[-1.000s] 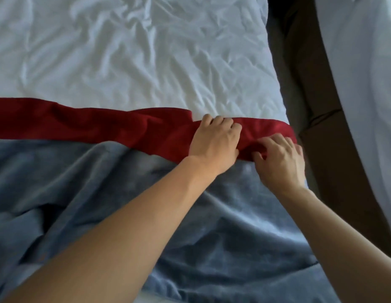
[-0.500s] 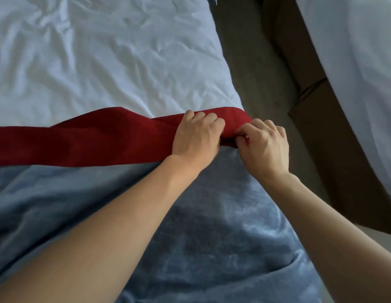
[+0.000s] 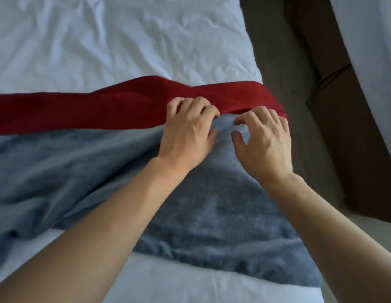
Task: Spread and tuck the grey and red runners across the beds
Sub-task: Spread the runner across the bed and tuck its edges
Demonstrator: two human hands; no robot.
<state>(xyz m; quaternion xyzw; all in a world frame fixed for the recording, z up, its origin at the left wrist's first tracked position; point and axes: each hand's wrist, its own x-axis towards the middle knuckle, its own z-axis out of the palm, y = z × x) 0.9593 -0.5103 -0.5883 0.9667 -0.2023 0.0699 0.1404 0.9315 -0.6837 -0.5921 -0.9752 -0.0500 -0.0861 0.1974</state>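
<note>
The red runner (image 3: 85, 110) lies across the white bed (image 3: 107, 40), with the grey runner (image 3: 65, 169) just beside it on the near side. The left hand (image 3: 188, 136) grips the seam where the two meet, fingers curled. The right hand (image 3: 264, 141) hovers over the grey cloth near the bed's edge, fingers loosely bent, holding nothing.

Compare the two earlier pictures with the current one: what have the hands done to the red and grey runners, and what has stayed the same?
Both hands have slid back from the red runner toward the person. The left hand now grips the grey runner at the seam; the right hand has let go of the red edge and hovers, fingers loosely curled. The white sheet stays wrinkled, both runners still across the bed.
</note>
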